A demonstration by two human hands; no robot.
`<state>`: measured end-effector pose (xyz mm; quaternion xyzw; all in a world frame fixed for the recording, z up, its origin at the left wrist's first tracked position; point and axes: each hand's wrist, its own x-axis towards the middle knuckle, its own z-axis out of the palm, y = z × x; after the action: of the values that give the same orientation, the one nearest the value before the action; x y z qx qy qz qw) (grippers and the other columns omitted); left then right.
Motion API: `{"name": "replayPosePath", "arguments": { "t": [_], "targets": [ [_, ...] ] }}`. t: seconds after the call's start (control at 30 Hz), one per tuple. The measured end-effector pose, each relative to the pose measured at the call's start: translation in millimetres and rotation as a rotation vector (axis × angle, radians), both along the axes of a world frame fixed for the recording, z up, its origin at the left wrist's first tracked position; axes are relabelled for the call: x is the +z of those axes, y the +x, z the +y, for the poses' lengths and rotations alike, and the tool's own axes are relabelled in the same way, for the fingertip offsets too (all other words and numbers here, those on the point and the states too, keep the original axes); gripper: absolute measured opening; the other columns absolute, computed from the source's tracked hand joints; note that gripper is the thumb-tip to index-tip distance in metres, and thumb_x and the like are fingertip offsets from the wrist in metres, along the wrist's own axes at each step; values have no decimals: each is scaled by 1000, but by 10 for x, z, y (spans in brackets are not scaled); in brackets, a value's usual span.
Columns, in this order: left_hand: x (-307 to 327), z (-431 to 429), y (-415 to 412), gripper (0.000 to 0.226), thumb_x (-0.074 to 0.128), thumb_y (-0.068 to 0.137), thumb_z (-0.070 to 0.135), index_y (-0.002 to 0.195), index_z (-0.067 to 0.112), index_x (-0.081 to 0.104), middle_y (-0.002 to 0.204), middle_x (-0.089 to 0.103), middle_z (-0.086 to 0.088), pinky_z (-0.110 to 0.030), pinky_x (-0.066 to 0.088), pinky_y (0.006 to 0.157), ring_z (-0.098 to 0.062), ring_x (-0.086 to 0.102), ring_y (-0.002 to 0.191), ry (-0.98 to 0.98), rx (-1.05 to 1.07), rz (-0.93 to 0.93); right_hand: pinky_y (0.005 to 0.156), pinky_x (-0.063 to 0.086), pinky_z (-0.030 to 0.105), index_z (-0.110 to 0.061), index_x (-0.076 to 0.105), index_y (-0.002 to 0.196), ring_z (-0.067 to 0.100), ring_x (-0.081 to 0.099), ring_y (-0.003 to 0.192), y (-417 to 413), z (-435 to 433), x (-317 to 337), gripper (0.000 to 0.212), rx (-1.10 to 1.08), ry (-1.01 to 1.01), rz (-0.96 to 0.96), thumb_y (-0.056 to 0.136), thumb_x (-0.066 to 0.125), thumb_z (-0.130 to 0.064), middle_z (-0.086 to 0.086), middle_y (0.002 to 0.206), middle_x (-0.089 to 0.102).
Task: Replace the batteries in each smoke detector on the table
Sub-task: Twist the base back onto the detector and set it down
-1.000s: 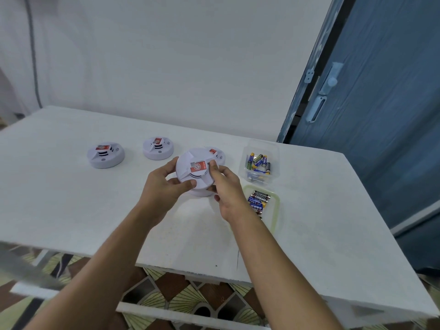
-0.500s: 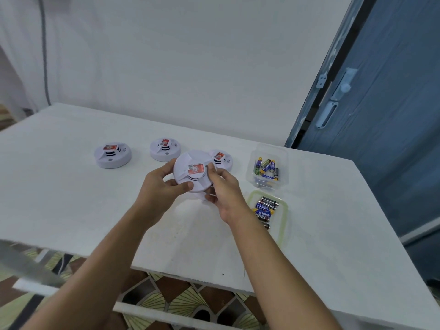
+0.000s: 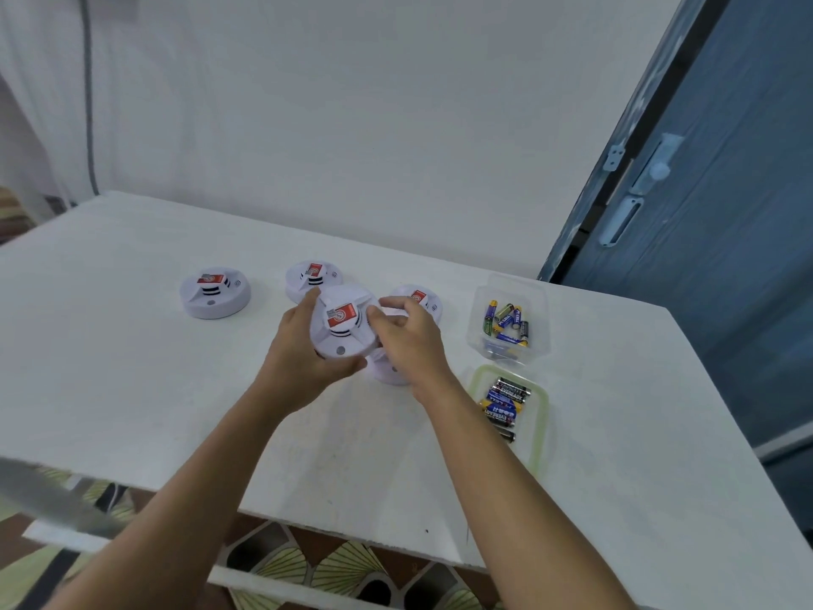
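Note:
I hold a white round smoke detector (image 3: 343, 323) with a red sticker just above the table, its face tilted toward me. My left hand (image 3: 299, 363) cups its left side and underside. The fingers of my right hand (image 3: 409, 341) grip its right rim. A white round piece (image 3: 387, 369) lies on the table under my right hand, mostly hidden. Three more detectors rest on the white table (image 3: 132, 367): one at the left (image 3: 214, 292), one behind the held one (image 3: 310, 275), one behind my right hand (image 3: 420, 297).
A clear plastic box (image 3: 534, 345) with several mixed batteries stands to the right. In front of it lies a green-rimmed tray (image 3: 541, 416) with several dark batteries (image 3: 506, 402). A white wall runs behind the table, with a blue door at the right.
Both hands stay on the same detector. My right thumb has moved off its top near the sticker to the right rim, and the detector is tilted a little more toward me.

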<state>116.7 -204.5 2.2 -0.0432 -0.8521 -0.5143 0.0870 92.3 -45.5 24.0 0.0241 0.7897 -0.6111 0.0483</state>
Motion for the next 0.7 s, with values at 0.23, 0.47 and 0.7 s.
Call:
{"name": "replayPosePath", "arguments": {
  "t": [0.23, 0.47, 0.7],
  "targets": [
    [-139, -198, -173, 84, 93, 54, 36, 124, 31, 47, 113, 58, 11, -31, 48, 87, -15, 55, 104, -172, 101, -97, 101, 32, 38, -27, 64, 113, 14, 57, 112, -367, -81, -18, 24, 188, 536, 14, 95, 59, -42, -15, 111, 66],
    [-161, -222, -342, 50, 85, 60, 38, 99, 32, 55, 98, 64, 7, -28, 44, 75, -17, 59, 91, -374, 39, -128, 103, 21, 48, -28, 65, 120, 26, 44, 130, -614, -207, -186, 26, 296, 816, 19, 98, 53, -35, -4, 122, 67],
    [-229, -229, -494, 66, 79, 59, 57, 109, 22, 54, 99, 64, 6, -35, 45, 87, -20, 59, 96, -552, 33, -201, 102, 20, 47, -25, 66, 119, 28, 37, 133, -649, -194, -251, 28, 254, 855, 8, 97, 52, -34, 4, 121, 66]
  ]
}}
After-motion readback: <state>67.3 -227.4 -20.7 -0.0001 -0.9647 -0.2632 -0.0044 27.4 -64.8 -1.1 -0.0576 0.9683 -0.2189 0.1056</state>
